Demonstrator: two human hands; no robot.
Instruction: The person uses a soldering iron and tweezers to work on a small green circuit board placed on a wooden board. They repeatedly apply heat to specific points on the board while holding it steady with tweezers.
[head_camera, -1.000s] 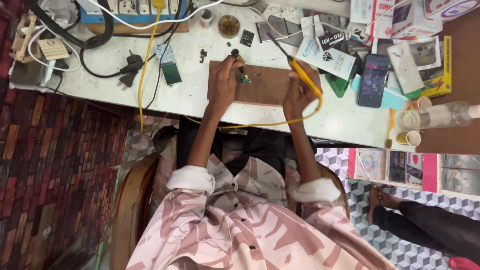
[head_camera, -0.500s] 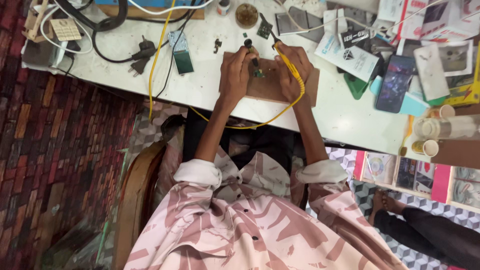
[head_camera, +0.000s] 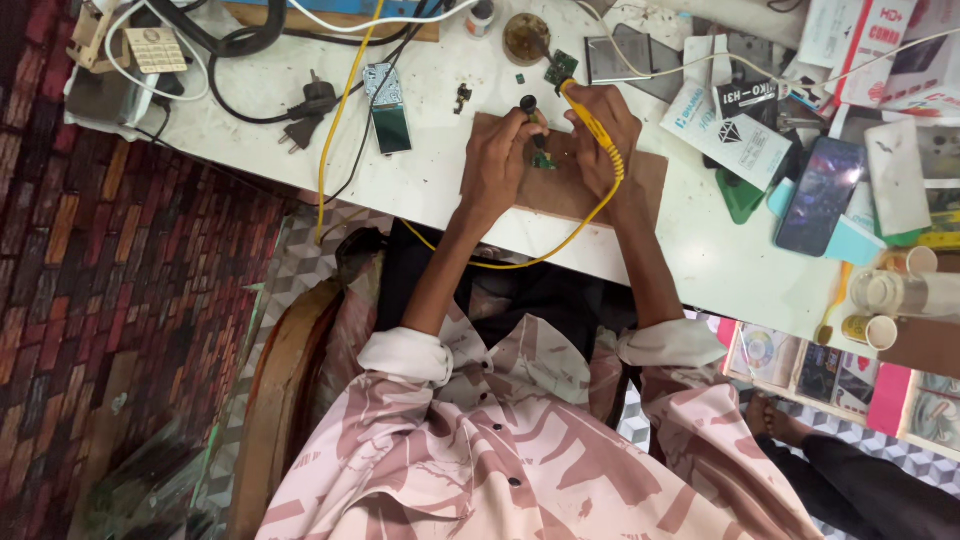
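right hand (head_camera: 603, 130) fingers grip yellow soldering iron (head_camera: 590, 125), tip pointing away toward the far table edge.

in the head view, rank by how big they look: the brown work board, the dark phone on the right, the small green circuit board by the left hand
1. brown work board
2. dark phone
3. small green circuit board, mostly hidden by the left hand

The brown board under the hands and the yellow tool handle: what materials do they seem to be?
The board looks like hardboard or thin wood: flat, matte brown, with cut square edges. The handle in the right hand looks like plastic or rubber: smooth, evenly bright yellow, like its cable.
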